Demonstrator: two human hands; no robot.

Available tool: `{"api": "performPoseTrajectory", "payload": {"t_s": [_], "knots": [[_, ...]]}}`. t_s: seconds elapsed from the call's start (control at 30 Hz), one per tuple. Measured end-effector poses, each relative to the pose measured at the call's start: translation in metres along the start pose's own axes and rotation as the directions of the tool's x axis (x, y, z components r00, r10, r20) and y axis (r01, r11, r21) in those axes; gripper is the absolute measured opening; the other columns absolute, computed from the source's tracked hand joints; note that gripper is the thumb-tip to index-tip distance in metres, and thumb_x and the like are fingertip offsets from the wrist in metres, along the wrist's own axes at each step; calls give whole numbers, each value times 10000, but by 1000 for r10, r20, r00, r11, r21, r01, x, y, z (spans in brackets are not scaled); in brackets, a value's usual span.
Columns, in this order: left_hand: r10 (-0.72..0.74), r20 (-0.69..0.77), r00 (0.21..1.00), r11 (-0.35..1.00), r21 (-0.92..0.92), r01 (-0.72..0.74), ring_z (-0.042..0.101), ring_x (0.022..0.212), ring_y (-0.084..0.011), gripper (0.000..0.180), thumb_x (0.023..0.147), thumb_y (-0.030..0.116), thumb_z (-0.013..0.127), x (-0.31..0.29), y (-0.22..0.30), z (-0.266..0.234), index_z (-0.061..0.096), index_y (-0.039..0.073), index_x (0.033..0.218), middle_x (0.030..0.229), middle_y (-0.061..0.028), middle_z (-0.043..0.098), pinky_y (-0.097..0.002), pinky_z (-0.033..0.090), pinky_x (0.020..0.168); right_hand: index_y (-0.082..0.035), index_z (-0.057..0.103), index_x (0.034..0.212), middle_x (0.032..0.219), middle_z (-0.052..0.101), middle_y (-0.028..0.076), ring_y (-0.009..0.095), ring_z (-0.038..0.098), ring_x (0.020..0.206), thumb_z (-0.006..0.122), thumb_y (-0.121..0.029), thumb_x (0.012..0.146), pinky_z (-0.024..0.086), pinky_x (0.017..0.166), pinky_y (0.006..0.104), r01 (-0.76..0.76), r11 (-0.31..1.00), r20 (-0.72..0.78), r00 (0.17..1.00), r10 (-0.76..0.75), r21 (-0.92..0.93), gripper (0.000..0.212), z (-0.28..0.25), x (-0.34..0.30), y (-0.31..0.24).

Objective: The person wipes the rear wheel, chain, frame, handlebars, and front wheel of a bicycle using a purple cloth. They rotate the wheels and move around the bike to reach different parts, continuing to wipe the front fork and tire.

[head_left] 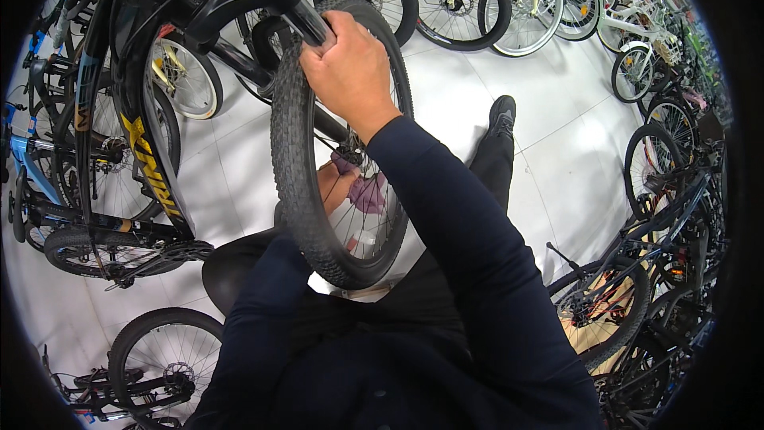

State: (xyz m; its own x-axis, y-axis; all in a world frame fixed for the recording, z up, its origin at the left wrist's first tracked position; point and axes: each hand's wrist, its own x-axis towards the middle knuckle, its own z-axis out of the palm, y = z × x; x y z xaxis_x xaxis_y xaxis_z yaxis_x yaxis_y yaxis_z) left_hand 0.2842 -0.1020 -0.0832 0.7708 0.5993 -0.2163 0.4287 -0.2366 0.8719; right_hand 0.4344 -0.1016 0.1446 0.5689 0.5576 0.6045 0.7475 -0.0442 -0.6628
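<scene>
A black bicycle front wheel with a knobbly tyre [296, 159] stands between my legs, still in its suspension fork [312, 25]. My right hand [350, 72] reaches over the top of the tyre and is closed around the fork leg just below the crown. Behind the spokes, my left hand [338, 185] is low beside the hub [350, 151]. It is closed on a purple cloth [367, 193], and the spokes and tyre partly hide its fingers. The bike's black frame [143, 111] with yellow lettering extends to the left.
Several parked bicycles line the far side, among them a wheel with a cream fork [460, 32]. More bikes crowd the right, including a dark wheel [609, 310]. Another wheel [167, 366] is at the lower left. The floor [569, 159] is pale tile, and my shoe [502, 115] rests on it.
</scene>
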Motion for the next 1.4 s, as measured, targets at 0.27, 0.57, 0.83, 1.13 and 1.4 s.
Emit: {"api": "performPoseTrajectory", "payload": {"t_s": [0.27, 0.57, 0.83, 1.13, 1.4], "knots": [[14, -245, 969, 998, 62, 1, 660, 788, -295, 102, 855, 216, 670, 8, 0, 27, 714, 126, 876, 710, -102, 617, -436, 489, 725, -8, 638, 1169, 982, 711, 203, 410, 676, 952, 713, -233, 864, 531, 864, 490, 9, 1000, -4, 1000, -9, -14, 386, 1, 0, 1], [-9, 141, 990, 941, -335, 56, 702, 855, -227, 163, 927, 110, 651, 1, -6, -30, 697, -19, 1016, 857, -128, 717, -373, 535, 792, -10, 641, 1163, 1008, 714, 209, 416, 678, 964, 710, -225, 866, 532, 864, 486, -40, 999, 17, 999, 40, 23, 374, -2, 1, -3], [-4, -148, 989, 939, -340, -46, 700, 854, -218, 156, 918, 74, 649, 8, -6, 7, 687, -15, 1040, 885, -115, 714, -367, 532, 779, -5, 642, 1152, 982, 713, 207, 419, 680, 936, 714, -219, 863, 536, 844, 488, 0, 1000, 2, 1000, 0, 19, 366, -2, 1, -1], [-12, -231, 973, 929, -362, -75, 698, 852, -209, 168, 908, 33, 645, 1, -3, -11, 677, -10, 1067, 916, -100, 709, -362, 529, 765, 0, 640, 1152, 972, 712, 217, 424, 680, 930, 721, -224, 860, 538, 838, 492, 3, 1000, -19, 1000, -3, 7, 377, 0, -1, -1], [58, -200, 978, 998, -3, -60, 696, 851, -200, 193, 900, -3, 643, -1, -2, -21, 668, -6, 1091, 943, -86, 706, -356, 526, 753, -52, 636, 1178, 994, 692, 204, 436, 684, 907, 686, -217, 839, 550, 802, 530, 8, 1000, -25, 1000, -8, 13, 380, 1, 0, -1]]}}
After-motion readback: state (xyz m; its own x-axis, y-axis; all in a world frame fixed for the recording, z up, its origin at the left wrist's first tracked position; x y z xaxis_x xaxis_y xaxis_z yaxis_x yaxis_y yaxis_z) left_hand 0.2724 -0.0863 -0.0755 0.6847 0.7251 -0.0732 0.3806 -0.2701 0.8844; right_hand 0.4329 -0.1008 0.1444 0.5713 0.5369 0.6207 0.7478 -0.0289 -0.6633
